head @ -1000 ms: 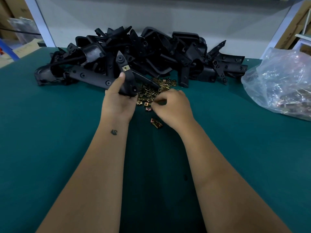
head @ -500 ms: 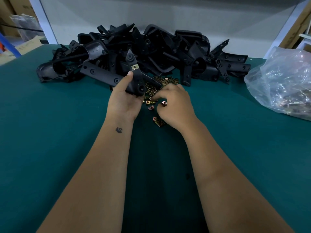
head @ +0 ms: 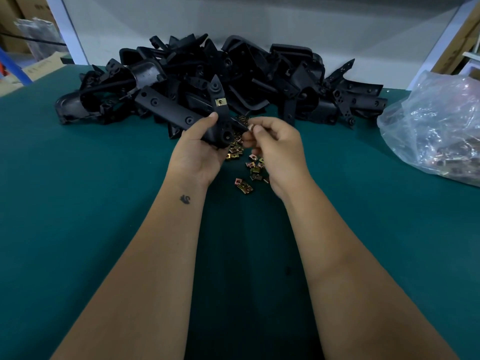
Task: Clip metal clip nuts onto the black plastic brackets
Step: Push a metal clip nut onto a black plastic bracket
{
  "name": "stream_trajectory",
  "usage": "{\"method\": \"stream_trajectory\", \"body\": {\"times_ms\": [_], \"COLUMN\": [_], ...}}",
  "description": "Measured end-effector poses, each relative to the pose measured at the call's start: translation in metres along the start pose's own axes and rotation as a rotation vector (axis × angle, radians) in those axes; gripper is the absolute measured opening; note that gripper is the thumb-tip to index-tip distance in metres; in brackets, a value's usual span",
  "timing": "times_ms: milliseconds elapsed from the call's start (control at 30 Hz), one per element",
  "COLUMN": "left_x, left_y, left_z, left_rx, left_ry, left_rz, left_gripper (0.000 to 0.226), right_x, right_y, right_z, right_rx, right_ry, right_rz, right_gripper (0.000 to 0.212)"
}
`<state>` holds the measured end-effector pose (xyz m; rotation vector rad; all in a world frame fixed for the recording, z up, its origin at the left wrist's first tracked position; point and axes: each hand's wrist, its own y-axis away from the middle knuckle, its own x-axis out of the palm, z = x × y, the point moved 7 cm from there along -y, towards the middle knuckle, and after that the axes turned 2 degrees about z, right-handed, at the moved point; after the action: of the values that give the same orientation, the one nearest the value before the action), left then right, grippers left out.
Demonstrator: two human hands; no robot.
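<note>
My left hand (head: 198,152) grips a black plastic bracket (head: 181,114) held above the green table, its pointed tab upward. One brass clip nut (head: 220,101) sits clipped on that tab. My right hand (head: 275,149) pinches a single clip nut (head: 250,128) between thumb and forefinger, right beside the bracket's lower right edge. Several loose clip nuts (head: 250,168) lie scattered on the table under and between my hands.
A big heap of black brackets (head: 259,81) fills the back of the green table (head: 78,203) against a white wall. A clear plastic bag (head: 436,126) with more clip nuts lies at the right edge. Cardboard boxes stand off the table at far left.
My right hand picked a clip nut out of the loose pile and lifted it up to the bracket. The left hand raised the bracket slightly.
</note>
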<state>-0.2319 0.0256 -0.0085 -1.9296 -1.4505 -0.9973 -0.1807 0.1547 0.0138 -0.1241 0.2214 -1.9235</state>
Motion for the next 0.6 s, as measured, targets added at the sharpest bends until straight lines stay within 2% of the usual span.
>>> {"method": "stream_trajectory", "body": {"times_ms": [100, 200, 300, 433, 600], "left_x": [0.003, 0.006, 0.009, 0.012, 0.015], "left_y": [0.001, 0.001, 0.002, 0.002, 0.002], "left_z": [0.003, 0.006, 0.009, 0.011, 0.012], "left_rx": [-0.022, -0.045, -0.05, -0.058, -0.059], "left_ry": [-0.053, -0.055, -0.041, -0.024, -0.041], "left_rz": [0.046, 0.091, 0.119, 0.144, 0.171], "left_gripper": [0.014, 0.016, 0.026, 0.045, 0.045], "right_x": [-0.003, -0.003, -0.004, -0.004, -0.003], "right_y": [-0.001, 0.0, 0.001, 0.0, -0.001], "right_z": [-0.002, 0.0, 0.001, 0.0, -0.004], "right_rx": [0.049, 0.06, 0.055, 0.069, 0.142], "right_ry": [-0.25, -0.398, -0.429, -0.387, -0.412], "right_rz": [0.022, 0.041, 0.021, 0.013, 0.017], "right_gripper": [0.026, 0.021, 0.013, 0.015, 0.011]}}
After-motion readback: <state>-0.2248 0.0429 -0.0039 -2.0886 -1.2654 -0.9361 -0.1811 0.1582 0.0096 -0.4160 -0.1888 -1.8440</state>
